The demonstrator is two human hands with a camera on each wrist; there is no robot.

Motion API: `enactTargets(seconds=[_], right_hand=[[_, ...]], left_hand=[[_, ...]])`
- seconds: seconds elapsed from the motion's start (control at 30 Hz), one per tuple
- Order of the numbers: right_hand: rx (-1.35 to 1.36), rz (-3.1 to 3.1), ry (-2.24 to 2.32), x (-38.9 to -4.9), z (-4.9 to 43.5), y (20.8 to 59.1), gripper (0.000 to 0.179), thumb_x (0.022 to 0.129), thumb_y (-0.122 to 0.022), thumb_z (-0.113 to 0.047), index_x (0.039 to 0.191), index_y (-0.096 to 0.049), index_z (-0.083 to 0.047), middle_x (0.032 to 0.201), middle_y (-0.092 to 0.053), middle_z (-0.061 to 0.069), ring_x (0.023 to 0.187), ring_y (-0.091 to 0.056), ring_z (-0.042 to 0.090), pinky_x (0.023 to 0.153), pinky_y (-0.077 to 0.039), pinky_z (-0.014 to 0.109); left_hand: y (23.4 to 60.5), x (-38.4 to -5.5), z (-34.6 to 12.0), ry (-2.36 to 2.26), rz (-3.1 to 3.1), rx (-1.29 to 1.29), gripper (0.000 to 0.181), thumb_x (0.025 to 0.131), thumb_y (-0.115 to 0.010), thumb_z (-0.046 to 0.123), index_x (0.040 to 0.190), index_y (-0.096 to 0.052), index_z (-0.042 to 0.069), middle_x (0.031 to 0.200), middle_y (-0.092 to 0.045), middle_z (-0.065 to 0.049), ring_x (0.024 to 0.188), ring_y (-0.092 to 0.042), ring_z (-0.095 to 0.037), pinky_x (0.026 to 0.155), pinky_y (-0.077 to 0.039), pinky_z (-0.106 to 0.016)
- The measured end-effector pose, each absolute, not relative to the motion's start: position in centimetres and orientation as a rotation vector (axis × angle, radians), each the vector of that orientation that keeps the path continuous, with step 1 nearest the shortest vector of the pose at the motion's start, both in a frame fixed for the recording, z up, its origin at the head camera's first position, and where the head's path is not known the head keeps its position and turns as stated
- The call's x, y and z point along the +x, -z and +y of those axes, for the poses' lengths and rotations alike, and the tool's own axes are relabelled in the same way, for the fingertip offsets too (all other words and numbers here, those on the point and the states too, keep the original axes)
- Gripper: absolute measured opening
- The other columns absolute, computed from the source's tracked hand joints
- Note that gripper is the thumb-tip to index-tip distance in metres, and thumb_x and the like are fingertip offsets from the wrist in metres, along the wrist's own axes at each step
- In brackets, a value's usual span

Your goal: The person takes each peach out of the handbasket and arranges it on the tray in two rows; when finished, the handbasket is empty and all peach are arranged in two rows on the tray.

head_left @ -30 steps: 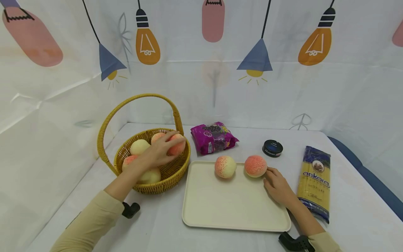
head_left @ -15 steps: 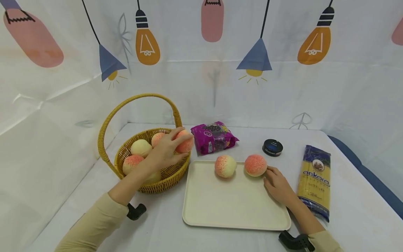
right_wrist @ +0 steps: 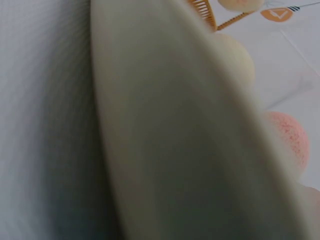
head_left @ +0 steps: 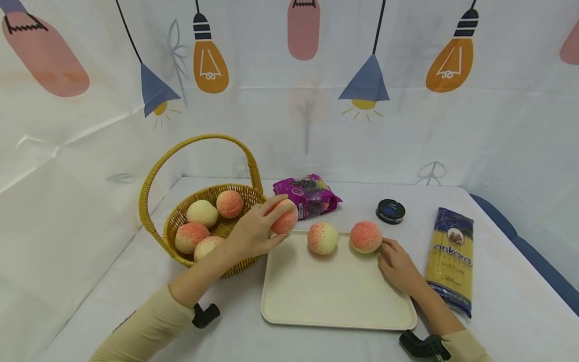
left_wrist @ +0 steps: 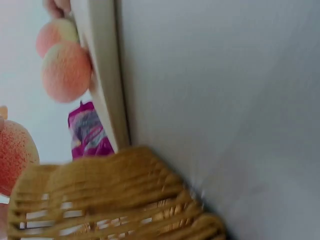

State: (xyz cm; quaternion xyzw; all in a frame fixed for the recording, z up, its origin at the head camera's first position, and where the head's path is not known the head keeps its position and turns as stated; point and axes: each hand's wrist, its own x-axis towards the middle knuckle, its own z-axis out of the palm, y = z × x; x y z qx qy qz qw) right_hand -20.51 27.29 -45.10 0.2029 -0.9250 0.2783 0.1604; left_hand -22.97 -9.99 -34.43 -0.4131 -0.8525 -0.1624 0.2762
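Since the earlier frames, the left hand (head_left: 255,229) had moved rightward out of the basket (head_left: 248,195), carrying a peach (head_left: 286,218) past the basket's right rim. Its fingers and thumb gripped that peach, which in the head view appeared at the far left corner of the tray (head_left: 336,294), in front of a purple packet (head_left: 312,195). The right hand (head_left: 398,266) had stayed at the tray's right edge, its fingers relaxed and grasping nothing, their tips right by a pink peach (head_left: 366,237) near the far right corner. A speckled peach (head_left: 323,239) sat along the tray's far edge, just left of the pink one. Four more peaches (head_left: 202,213) lay in the basket, the nearest partly hidden by the left arm. Toward the table's far edge stood a black tin (head_left: 390,212), and near its right edge lay a yellow and blue packet (head_left: 451,261).
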Motion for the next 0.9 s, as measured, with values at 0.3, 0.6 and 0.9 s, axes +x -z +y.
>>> enactTargets(seconds=[0.3,0.6,0.9], right_hand=[[0.582,-2.638,-0.794,-20.5,27.3,44.8,0.038,0.084,-0.054,0.001,0.120,-0.050,0.013,0.121,-0.048,0.026,0.113,-0.044,0.042,0.091,-0.035,0.055],[0.578,-2.638,-0.805,-20.4,27.2,44.8,0.037,0.084,-0.054,0.001,0.119,-0.051,0.013,0.121,-0.048,0.026,0.113,-0.043,0.042,0.092,-0.034,0.055],[0.582,-2.637,-0.810,-20.4,27.2,44.9,0.038,0.084,-0.054,0.001,0.120,-0.050,0.013,0.121,-0.047,0.027,0.113,-0.043,0.043,0.092,-0.034,0.055]], left_hand=[[35.8,-21.5,-8.2,0.501,-2.401,-1.055,0.057,0.073,-0.074,0.027,0.124,-0.047,0.022,0.130,-0.046,-0.005,0.078,-0.058,-0.019,0.065,-0.049,-0.031],[36.8,-20.6,-6.9,0.537,-2.574,-0.956,0.059,0.074,-0.075,0.027,0.126,-0.047,0.024,0.132,-0.043,-0.005,0.095,-0.057,-0.022,0.062,-0.049,-0.034],[37.0,-21.1,-6.2,0.486,-2.648,-0.934,0.054,0.077,-0.070,0.028,0.127,-0.048,0.022,0.128,-0.045,-0.002,0.081,-0.056,-0.017,0.058,-0.047,-0.028]])
